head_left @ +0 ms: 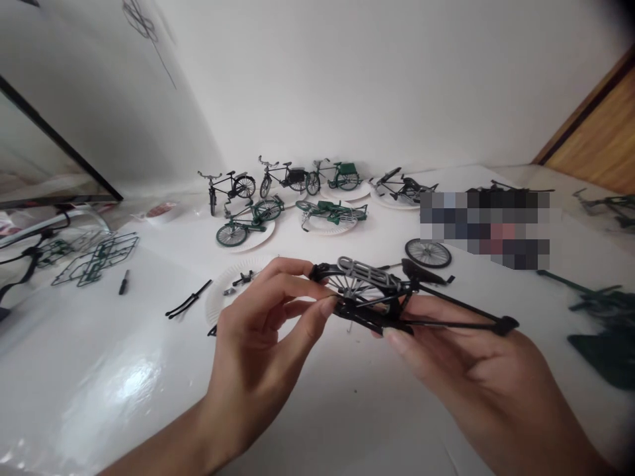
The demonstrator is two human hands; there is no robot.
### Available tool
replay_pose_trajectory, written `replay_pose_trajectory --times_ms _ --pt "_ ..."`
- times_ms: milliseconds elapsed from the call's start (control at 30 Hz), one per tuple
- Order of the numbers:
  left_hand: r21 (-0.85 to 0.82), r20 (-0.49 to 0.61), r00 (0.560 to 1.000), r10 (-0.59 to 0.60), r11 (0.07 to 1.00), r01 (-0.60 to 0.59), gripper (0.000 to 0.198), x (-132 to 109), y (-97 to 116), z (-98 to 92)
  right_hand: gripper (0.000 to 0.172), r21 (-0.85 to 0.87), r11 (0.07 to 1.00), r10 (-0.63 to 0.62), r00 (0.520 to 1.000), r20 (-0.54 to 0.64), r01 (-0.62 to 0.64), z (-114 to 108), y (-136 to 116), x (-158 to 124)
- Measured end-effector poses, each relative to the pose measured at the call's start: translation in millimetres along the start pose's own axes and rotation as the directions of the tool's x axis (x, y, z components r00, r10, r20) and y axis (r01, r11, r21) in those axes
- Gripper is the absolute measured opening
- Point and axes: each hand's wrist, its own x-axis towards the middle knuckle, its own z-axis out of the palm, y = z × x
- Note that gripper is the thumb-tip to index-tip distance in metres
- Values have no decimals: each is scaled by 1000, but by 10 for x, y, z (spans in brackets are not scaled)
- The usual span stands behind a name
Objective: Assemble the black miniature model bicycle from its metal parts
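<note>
A black model bicycle frame (397, 301) with a grey rear rack and one spoked wheel lies sideways between my hands, above the white table (124, 383). My right hand (476, 367) holds it from below, fingers wrapped under the frame. My left hand (262, 330) pinches the rear end of the frame by the wheel with thumb and fingertips. A paper plate (233, 281) with small loose parts sits just behind my left hand. A loose black fork (188, 299) lies to its left.
Several finished model bicycles, black and green, stand or lie on paper plates at the back, such as a green one (248, 225). A loose spoked wheel (427, 252) lies on the right. Green parts sprues (96, 258) and a monitor (44, 152) are at left.
</note>
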Motion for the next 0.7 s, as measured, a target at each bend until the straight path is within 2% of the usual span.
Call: replay_pose_trajectory --times_ms 133,233,367,567,700 --pt "87 53 997 57 994 -61 17 2 -25 -39 19 10 999 -43 996 -79 44 15 -56 29" --pt "117 127 988 85 988 -100 20 4 -35 -58 18 -22 1000 -22 998 -55 20 5 -56 58" --pt "143 171 983 65 986 -90 21 -2 -36 -78 17 -33 999 -9 1000 -29 8 -16 -29 67" --pt "134 116 988 100 984 -116 22 -31 -36 -69 9 -128 985 -116 993 -2 115 -37 -51 47" --pt "96 130 986 101 989 -114 23 -44 -33 -64 6 -183 974 -134 991 2 132 -65 -76 47"
